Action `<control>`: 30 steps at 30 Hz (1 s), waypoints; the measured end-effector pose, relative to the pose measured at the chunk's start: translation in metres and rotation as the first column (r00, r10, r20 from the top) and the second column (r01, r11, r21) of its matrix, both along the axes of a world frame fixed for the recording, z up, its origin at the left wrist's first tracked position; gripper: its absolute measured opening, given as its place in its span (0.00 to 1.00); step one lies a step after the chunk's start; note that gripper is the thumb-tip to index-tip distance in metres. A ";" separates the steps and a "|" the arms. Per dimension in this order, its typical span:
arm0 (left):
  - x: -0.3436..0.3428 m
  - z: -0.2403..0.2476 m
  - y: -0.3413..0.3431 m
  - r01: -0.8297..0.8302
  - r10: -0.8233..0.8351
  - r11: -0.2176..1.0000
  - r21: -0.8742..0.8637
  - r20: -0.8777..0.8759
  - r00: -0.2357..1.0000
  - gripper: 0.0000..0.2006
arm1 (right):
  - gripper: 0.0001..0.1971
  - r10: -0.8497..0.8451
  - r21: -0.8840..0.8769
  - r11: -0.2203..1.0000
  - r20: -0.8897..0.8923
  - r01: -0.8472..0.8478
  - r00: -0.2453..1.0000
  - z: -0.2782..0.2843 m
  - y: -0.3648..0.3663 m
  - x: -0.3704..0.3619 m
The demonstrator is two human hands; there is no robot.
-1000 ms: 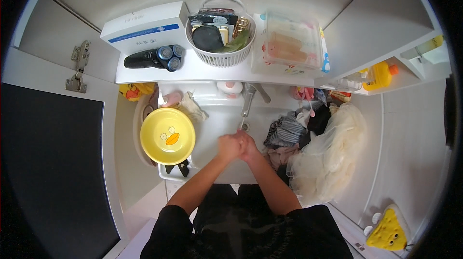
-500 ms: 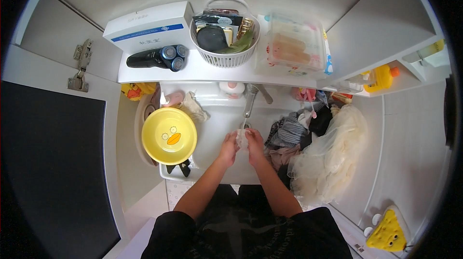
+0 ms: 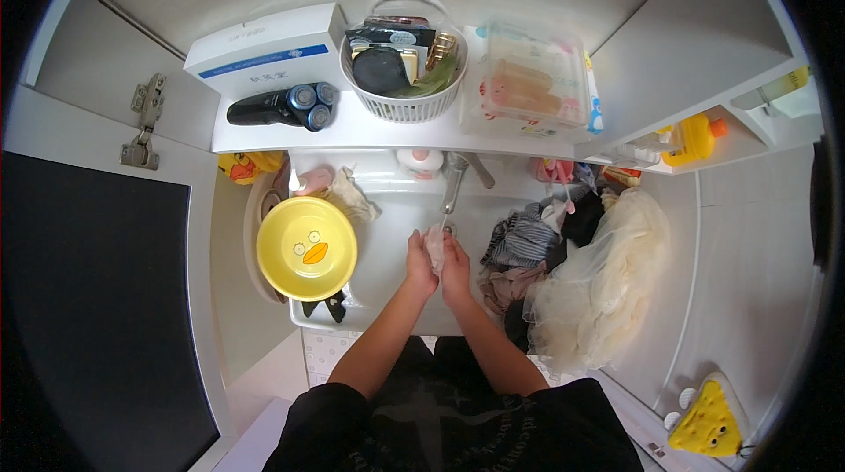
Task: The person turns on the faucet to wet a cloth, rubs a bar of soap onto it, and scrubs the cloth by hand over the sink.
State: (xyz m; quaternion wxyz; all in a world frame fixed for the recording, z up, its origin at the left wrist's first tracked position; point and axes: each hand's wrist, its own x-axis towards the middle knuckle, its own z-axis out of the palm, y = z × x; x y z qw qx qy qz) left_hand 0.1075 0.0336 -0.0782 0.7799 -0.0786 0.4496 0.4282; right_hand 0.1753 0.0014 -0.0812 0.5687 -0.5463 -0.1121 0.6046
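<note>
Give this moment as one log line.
left hand + right hand: hold pale-pink translucent item between them | silver metal faucet: ahead | round yellow plastic basin: at left

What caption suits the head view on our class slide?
Left hand and right hand hold a pale cloth-like item under a running faucet, between a yellow duck-face basin and piled laundry.

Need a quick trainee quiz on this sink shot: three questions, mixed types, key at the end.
1. True or false: the electric shaver lies left of the handled basket.
2. What colour is the basin? A) blue B) yellow C) green
3. What is between the left hand and the right hand, near the faucet?

Key: 1. True. 2. B. 3. A pale, thin item; exact kind unclear.
</note>
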 end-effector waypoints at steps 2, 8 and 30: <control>0.001 -0.001 0.000 -0.016 0.018 1.000 -0.025 0.055 0.998 0.25 | 0.19 0.177 -0.033 0.984 0.357 -0.177 0.917 -0.001 -0.005 -0.005; 0.006 0.010 -0.009 -0.087 0.065 0.994 0.069 0.269 0.961 0.25 | 0.22 0.276 -0.222 0.921 0.951 -0.321 0.135 0.025 -0.005 0.000; 0.011 0.007 0.035 -0.078 0.053 0.987 0.141 0.173 0.983 0.13 | 0.30 -0.173 0.141 0.883 0.984 -0.447 -0.031 0.107 0.059 0.066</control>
